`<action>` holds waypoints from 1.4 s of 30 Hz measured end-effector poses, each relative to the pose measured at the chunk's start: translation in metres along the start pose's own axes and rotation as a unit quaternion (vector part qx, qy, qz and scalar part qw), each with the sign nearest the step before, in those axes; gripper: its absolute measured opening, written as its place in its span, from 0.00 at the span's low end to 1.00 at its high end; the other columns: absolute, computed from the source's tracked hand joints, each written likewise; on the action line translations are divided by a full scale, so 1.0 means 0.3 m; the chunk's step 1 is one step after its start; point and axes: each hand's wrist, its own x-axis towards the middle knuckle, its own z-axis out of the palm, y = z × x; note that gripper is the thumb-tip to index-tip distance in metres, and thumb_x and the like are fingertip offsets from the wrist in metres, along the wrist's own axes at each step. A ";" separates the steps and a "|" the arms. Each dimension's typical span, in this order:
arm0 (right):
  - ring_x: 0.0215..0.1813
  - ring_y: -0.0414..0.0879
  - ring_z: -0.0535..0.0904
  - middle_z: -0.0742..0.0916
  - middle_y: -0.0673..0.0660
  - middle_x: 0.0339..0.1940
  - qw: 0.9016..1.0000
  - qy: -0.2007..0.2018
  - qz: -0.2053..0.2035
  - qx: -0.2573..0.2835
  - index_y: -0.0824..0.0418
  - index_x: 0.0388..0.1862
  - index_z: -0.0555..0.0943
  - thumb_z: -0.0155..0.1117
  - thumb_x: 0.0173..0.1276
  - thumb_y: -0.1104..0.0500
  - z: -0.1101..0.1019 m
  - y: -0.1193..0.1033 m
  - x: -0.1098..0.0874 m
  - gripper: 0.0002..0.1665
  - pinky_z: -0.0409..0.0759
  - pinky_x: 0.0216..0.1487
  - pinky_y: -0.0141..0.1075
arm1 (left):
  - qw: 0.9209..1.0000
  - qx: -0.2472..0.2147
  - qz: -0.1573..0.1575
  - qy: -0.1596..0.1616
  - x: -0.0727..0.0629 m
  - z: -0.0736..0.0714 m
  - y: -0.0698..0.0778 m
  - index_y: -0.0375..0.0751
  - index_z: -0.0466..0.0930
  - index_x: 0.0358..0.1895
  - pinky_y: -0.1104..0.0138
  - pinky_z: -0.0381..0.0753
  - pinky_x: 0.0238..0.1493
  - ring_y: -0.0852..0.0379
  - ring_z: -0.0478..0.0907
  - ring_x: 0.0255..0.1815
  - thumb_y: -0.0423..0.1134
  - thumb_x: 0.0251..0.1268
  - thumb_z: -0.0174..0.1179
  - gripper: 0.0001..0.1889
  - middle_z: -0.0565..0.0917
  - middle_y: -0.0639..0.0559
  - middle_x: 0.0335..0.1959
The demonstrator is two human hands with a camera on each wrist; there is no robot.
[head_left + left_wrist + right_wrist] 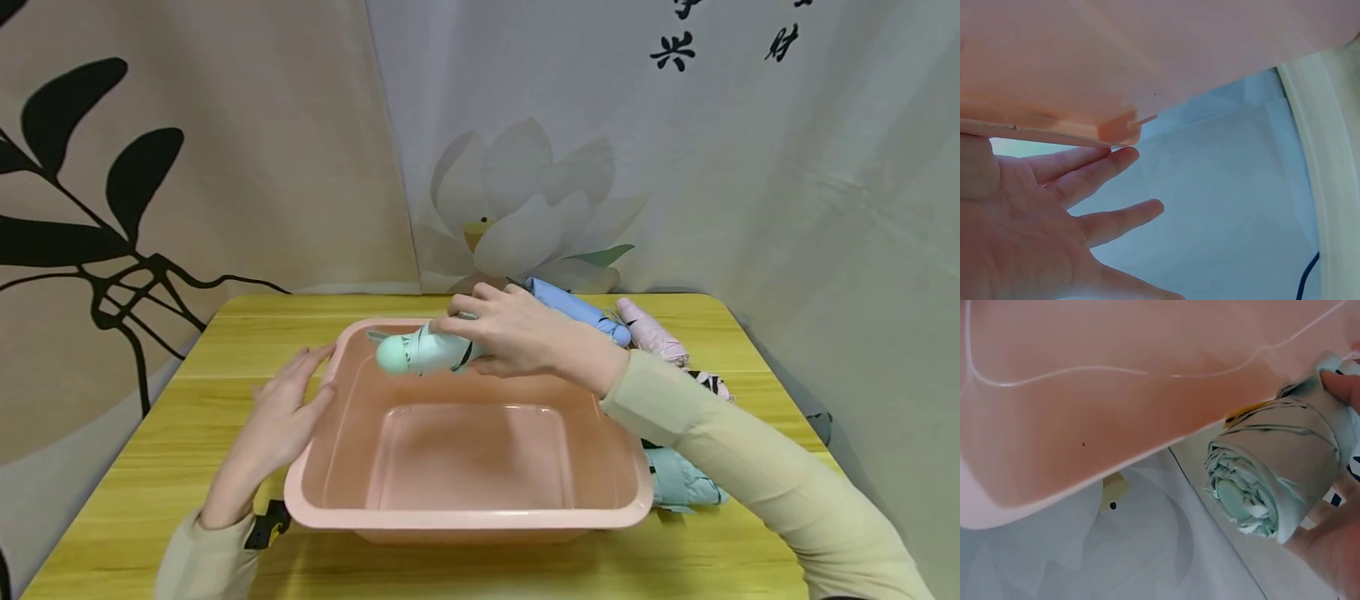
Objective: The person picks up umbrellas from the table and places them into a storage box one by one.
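A mint-green folded umbrella is gripped by my right hand over the far part of a pink plastic basin. Its rounded end points left in the head view. In the right wrist view, the rolled fabric shows its gathered end, with thumb and fingers around the other end. My left hand rests at the basin's left rim, its fingers extended. The left wrist view shows those fingers spread, two of them right at the rim's underside.
Right of the basin lie a blue folded umbrella, a pale pink one, a black-and-white patterned item and a teal folded umbrella, partly behind my right arm. All stand on a yellow wood-grain table. A printed curtain hangs behind.
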 end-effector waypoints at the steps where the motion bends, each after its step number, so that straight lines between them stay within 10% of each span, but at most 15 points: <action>1: 0.46 0.49 0.75 0.80 0.50 0.52 1.000 -0.003 -0.001 0.000 0.45 0.60 0.74 0.70 0.56 0.46 0.002 -0.003 0.004 0.32 0.77 0.32 0.42 | 1.000 0.000 -0.002 0.000 -0.001 -0.002 0.000 0.37 0.56 0.73 0.20 0.33 0.54 0.28 0.49 0.74 0.44 0.74 0.41 0.28 0.59 0.28 0.71; 30: 0.51 0.51 0.78 0.76 0.51 0.59 0.993 -0.108 -0.015 -0.036 0.43 0.67 0.67 0.63 0.62 0.40 0.098 -0.059 0.118 0.35 0.83 0.33 0.40 | 1.000 -0.004 -0.013 0.012 0.041 0.000 -0.026 0.35 0.57 0.72 0.19 0.32 0.53 0.28 0.49 0.73 0.43 0.74 0.40 0.27 0.58 0.27 0.71; 42: 0.54 0.49 0.77 0.79 0.49 0.56 0.994 -0.060 -0.048 -0.076 0.41 0.64 0.69 0.64 0.60 0.38 0.147 -0.081 0.139 0.34 0.82 0.37 0.41 | 1.000 -0.008 0.010 -0.005 0.041 -0.011 -0.050 0.38 0.56 0.73 0.20 0.29 0.54 0.29 0.47 0.74 0.45 0.74 0.42 0.28 0.57 0.28 0.72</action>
